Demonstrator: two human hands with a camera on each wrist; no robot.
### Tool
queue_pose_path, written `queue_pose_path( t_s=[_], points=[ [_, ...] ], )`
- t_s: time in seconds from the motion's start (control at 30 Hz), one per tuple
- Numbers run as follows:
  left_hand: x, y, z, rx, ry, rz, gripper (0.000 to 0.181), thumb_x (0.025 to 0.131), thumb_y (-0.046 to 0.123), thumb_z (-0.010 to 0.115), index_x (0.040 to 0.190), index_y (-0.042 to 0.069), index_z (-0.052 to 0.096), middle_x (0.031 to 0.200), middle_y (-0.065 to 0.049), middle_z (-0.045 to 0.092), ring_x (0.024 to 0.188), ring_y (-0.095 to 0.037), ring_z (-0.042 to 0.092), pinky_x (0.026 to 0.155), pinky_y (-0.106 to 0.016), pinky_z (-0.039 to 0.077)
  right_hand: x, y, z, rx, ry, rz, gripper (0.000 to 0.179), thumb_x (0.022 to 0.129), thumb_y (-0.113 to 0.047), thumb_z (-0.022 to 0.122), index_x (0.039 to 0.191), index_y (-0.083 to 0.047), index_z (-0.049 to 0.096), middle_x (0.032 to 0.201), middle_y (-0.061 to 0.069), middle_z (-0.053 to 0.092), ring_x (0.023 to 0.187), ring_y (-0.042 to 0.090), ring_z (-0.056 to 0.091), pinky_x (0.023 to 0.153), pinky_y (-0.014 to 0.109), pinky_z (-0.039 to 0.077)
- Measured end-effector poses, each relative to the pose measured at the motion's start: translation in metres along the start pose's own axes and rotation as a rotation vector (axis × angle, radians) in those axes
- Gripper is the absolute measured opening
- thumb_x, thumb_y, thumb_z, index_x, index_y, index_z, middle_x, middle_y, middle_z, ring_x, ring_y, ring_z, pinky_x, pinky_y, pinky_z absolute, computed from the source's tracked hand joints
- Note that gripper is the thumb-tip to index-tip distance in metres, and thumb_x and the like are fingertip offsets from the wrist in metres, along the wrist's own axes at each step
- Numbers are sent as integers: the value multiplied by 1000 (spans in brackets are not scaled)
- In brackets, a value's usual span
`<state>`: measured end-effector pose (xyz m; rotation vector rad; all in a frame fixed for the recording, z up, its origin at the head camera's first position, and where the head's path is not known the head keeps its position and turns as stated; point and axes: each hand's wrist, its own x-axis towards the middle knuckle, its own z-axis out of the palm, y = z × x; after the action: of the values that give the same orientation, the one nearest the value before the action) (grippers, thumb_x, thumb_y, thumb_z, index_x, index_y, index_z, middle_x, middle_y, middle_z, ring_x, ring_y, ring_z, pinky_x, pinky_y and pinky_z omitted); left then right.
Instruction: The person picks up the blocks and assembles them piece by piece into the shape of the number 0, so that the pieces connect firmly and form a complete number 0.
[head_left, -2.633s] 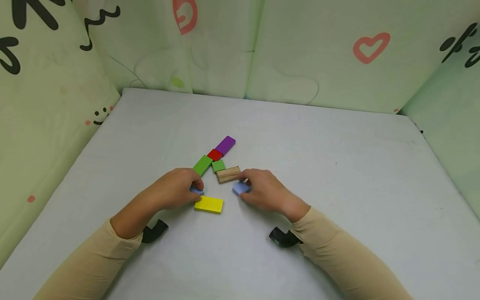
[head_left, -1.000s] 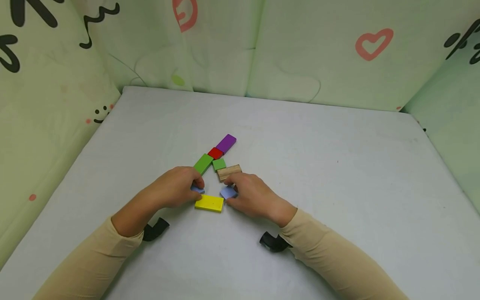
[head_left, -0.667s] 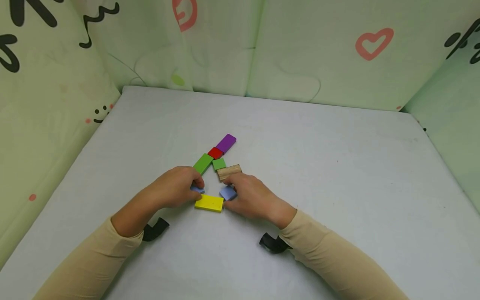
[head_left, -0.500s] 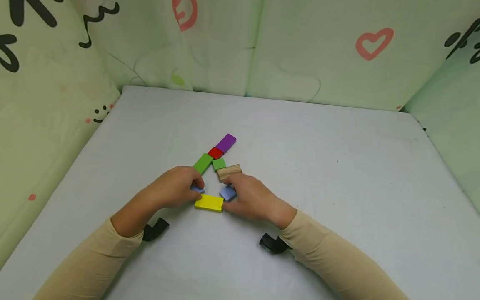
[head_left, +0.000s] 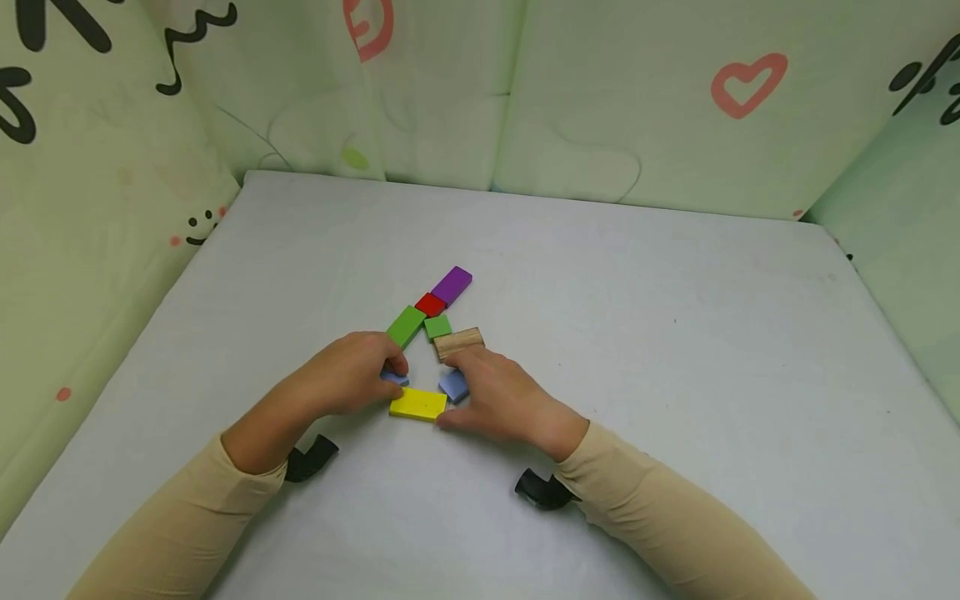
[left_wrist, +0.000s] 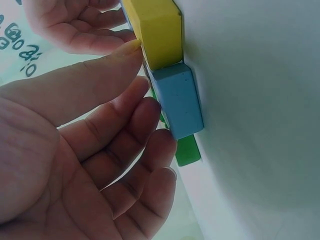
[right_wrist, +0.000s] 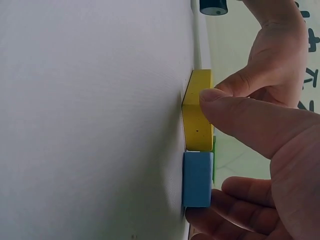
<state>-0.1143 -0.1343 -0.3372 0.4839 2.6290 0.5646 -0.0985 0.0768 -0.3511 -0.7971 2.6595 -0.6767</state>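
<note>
Beside the yellow block (head_left: 417, 404), my left hand (head_left: 348, 375) holds a light blue block (head_left: 394, 378), its fingers curled along it. In the left wrist view the left thumb touches the yellow block (left_wrist: 161, 37), which abuts the blue block (left_wrist: 177, 102). My right hand (head_left: 498, 396) has curled fingers at a second light blue block (head_left: 453, 386), partly covered by the hand. Its thumb presses the yellow block (right_wrist: 196, 125) in the right wrist view, with the blue block (right_wrist: 197, 179) beside it. The right index finger lies by the wood-grain block (head_left: 459, 339).
A long green block (head_left: 406, 327), a red block (head_left: 431, 305) and a purple block (head_left: 452, 287) form a slanting line. A small green block (head_left: 438, 327) lies by the wood-grain one. Patterned curtains (head_left: 600, 108) surround the white table (head_left: 675, 375).
My right hand has slid the right blue block left and nearer, to the yellow block's right end. Its thumb has shifted onto the yellow block's near side. My left hand has stayed put.
</note>
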Motion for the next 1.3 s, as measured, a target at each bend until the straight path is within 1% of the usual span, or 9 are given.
queue_pose_path(
  t_s=[0.23,0.43,0.7,1.03,1.3],
  points=[
    [0,0,0,-2,-2,-1,19,88,14,79,104,5,73,98,-1,67,91,-21,58,88,-39,52,0,0,0,-5,-4,3,65,83,-30,83,132,3,55,126,14,60,108,26,55,94,38,49],
    [-1,1,-2,-4,-1,-2,20,88,14,79,104,4,73,99,-2,67,92,-22,59,89,-40,52,0,0,0,-9,9,1,61,84,-28,82,130,3,56,125,14,60,109,26,56,95,39,49],
    [-1,2,-2,-3,-10,-12,21,88,14,79,105,4,73,100,-2,67,93,-22,59,91,-40,52,1,0,0,-16,-4,5,61,85,-27,81,131,4,56,125,14,61,110,26,56,97,39,48],
    [-2,-1,0,-7,6,-5,25,84,18,83,103,5,73,98,-3,66,89,-22,56,84,-37,52,1,0,-1,-30,-8,3,60,85,-28,80,131,3,56,124,13,61,111,26,56,98,38,48],
    [-3,0,0,-7,7,-2,26,83,17,83,104,5,73,99,-3,66,90,-23,56,84,-38,52,0,0,-2,-30,-16,13,64,85,-31,81,134,1,56,127,12,61,112,26,56,99,38,47]
  ],
)
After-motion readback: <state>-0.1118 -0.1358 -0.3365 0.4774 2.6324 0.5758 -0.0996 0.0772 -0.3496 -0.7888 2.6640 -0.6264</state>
